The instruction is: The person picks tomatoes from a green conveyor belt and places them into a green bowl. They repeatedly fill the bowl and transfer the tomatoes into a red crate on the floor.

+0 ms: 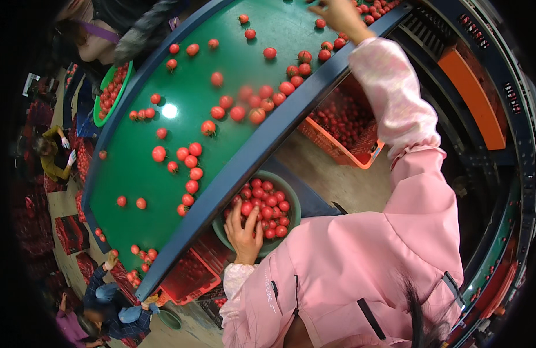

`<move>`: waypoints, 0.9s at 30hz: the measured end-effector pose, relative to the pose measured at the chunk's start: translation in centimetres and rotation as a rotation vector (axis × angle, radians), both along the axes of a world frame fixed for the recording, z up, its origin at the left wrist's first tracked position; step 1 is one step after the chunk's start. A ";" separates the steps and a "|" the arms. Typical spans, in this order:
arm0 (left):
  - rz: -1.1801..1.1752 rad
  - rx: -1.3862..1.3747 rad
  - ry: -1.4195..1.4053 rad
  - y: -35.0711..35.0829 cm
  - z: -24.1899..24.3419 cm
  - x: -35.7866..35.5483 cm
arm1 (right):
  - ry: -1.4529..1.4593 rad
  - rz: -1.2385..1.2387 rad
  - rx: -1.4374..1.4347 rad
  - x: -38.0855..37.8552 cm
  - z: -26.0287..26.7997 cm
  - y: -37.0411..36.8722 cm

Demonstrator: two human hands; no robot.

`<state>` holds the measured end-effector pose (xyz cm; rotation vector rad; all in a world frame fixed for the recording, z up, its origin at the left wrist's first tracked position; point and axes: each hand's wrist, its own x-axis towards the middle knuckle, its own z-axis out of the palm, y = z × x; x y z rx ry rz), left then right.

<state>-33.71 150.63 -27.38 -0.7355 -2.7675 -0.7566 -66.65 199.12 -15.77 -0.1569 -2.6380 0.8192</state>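
Observation:
Small red tomatoes (237, 113) lie scattered over a green conveyor belt (137, 174) with a blue metal edge. Below that edge, near my body, is a round green bowl (295, 191) filled with the same tomatoes. My left hand (244, 230) rests at the bowl's near left side, fingers spread over the tomatoes; whether it grips one is hard to tell. My right hand (337, 15) reaches over the far part of the belt at the top, fingers bent and apart, above a row of tomatoes along the edge. I see nothing held in it.
An orange crate (333, 152) of tomatoes stands under the belt's edge, and a red crate (207, 282) stands lower left. Across the belt a co-worker (137, 35) is beside a bright green basket (98, 114) of tomatoes. More people work at the left and the belt's lower end.

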 end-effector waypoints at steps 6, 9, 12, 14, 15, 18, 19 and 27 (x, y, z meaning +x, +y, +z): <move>-0.024 0.106 -0.027 2.0 0.1 -1.7 | -0.662 -0.020 0.447 -0.5 -0.9 7.7; -0.010 0.139 -0.061 2.9 0.3 -1.9 | -0.632 0.002 0.511 -0.5 -2.2 5.9; -0.001 0.184 -0.055 3.0 -0.1 -1.9 | -0.634 -0.007 0.242 -4.4 -4.0 8.3; 0.043 0.188 -0.060 3.0 0.2 -1.2 | -0.439 0.207 -0.110 -0.1 0.5 3.1; 0.052 0.198 -0.069 3.2 0.2 -1.1 | -0.407 0.265 -0.183 0.2 1.3 1.3; 0.080 0.210 -0.061 3.8 -0.1 -1.5 | -0.250 0.670 0.100 2.2 0.3 -4.9; 0.076 0.201 -0.055 4.0 -0.2 -1.7 | -0.203 0.680 0.286 3.4 0.3 -6.7; 0.186 0.271 -0.052 4.9 -0.8 -0.9 | -0.229 0.888 -0.300 10.2 3.9 -9.2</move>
